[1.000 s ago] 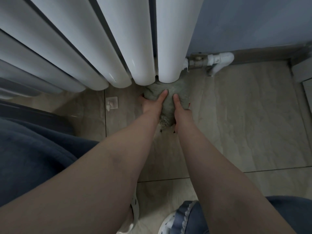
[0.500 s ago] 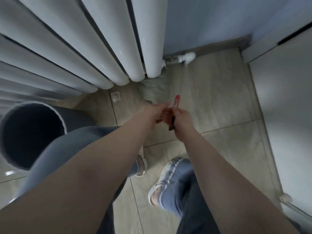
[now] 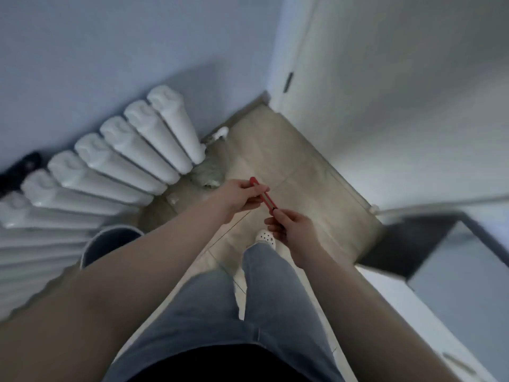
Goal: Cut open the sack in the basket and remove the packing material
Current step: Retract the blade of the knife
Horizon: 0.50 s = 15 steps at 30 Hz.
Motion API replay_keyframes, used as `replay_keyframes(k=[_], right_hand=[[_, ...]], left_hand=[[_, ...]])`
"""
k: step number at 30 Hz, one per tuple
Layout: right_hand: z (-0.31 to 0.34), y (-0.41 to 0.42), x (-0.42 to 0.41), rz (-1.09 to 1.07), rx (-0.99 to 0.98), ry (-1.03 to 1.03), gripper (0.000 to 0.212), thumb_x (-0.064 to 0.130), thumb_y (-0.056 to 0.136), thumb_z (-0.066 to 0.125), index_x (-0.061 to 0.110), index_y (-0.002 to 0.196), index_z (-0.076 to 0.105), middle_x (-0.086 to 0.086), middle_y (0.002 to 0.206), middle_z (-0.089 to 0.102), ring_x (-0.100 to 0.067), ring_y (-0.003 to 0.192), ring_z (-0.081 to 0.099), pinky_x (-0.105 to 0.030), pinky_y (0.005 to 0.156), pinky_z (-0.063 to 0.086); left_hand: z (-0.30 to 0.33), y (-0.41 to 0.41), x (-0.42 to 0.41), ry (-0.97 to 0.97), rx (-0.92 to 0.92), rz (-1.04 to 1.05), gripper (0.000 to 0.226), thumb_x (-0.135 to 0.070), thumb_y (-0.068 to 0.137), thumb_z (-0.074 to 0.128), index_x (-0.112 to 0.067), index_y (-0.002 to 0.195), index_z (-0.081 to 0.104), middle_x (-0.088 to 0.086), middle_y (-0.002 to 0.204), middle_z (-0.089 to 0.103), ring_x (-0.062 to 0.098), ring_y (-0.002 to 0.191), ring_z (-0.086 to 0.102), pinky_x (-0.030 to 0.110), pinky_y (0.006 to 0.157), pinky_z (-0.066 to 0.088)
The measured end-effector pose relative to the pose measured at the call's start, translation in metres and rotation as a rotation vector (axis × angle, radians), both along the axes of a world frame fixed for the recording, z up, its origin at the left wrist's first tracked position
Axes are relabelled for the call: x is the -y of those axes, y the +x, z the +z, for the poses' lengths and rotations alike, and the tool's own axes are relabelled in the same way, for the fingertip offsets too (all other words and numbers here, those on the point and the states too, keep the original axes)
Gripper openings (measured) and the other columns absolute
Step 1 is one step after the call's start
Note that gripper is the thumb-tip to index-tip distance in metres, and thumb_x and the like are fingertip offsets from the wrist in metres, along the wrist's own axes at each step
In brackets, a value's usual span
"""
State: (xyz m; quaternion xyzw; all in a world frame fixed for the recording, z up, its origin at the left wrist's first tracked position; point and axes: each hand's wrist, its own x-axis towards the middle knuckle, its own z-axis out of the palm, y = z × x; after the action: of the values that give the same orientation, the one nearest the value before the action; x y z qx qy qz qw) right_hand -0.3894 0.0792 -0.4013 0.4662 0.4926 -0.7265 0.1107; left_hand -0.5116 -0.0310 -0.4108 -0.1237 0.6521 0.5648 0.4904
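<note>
A red utility knife [image 3: 263, 194] is gripped at its ends by the left hand [image 3: 239, 194] and right hand [image 3: 289, 226], probably being readied, while the grey-green sack [image 3: 208, 175] lies below the radiator [image 3: 143, 150]; cutting comes next, basket not identifiable.

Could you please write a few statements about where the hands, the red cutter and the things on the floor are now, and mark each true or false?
1. Both hands, left hand and right hand, hold the red cutter. True.
2. The grey-green bundle lies on the floor at the foot of the radiator. True.
3. The left hand presses on the bundle. False: it is up at the cutter, clear of the bundle.
4. The grey bin stands to the right of the door. False: it stands beside the radiator.
</note>
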Motion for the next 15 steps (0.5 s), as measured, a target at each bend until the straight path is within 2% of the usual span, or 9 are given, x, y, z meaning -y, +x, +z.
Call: replay_keyframes(k=[4,7,9,12,15], right_hand=[[0.029,0.081,0.014,-0.378,-0.023,-0.059,0.019,-0.001,0.095,0.054,-0.011,0.109,0.061,-0.017,0.079,0.066,-0.012,0.058,0.066,-0.017,0.059,0.056],[0.047,0.152,0.021,-0.645,-0.064,-0.141,0.011,-0.005,0.093,0.055,-0.010,0.098,0.063,-0.017,0.083,0.064,-0.018,0.069,0.064,-0.018,0.065,0.059],[0.056,0.201,0.020,-0.765,-0.082,-0.139,0.007,-0.005,0.092,0.057,-0.006,0.091,0.064,-0.015,0.084,0.064,-0.018,0.070,0.065,-0.018,0.068,0.059],[0.060,0.281,0.019,-0.883,-0.071,-0.099,0.010,-0.002,0.090,0.061,-0.006,0.098,0.066,-0.015,0.082,0.067,-0.014,0.060,0.069,-0.018,0.064,0.059],[0.058,0.363,0.023,-0.985,-0.046,-0.061,0.006,0.002,0.089,0.065,-0.001,0.093,0.067,-0.015,0.081,0.070,-0.011,0.059,0.070,-0.018,0.061,0.058]], left_hand=[[0.036,0.059,-0.016,-0.021,0.072,-0.175,0.007,-0.011,0.091,0.064,-0.007,0.086,0.067,0.004,0.085,0.067,0.015,0.073,0.065,0.019,0.063,0.057],[0.058,0.120,-0.032,0.000,0.097,-0.322,0.007,-0.006,0.091,0.063,-0.005,0.084,0.065,0.006,0.084,0.065,0.016,0.073,0.063,0.021,0.067,0.057],[0.066,0.164,-0.046,0.007,0.091,-0.433,0.009,-0.005,0.091,0.062,-0.007,0.083,0.065,0.006,0.081,0.064,0.015,0.072,0.063,0.018,0.063,0.057],[0.069,0.234,-0.069,-0.021,0.048,-0.608,0.009,-0.007,0.091,0.064,-0.010,0.083,0.066,0.005,0.079,0.065,0.012,0.068,0.065,0.016,0.054,0.056],[0.065,0.314,-0.091,-0.022,-0.010,-0.750,0.004,-0.007,0.089,0.065,-0.006,0.090,0.069,0.007,0.079,0.068,0.007,0.057,0.067,0.016,0.055,0.056]])
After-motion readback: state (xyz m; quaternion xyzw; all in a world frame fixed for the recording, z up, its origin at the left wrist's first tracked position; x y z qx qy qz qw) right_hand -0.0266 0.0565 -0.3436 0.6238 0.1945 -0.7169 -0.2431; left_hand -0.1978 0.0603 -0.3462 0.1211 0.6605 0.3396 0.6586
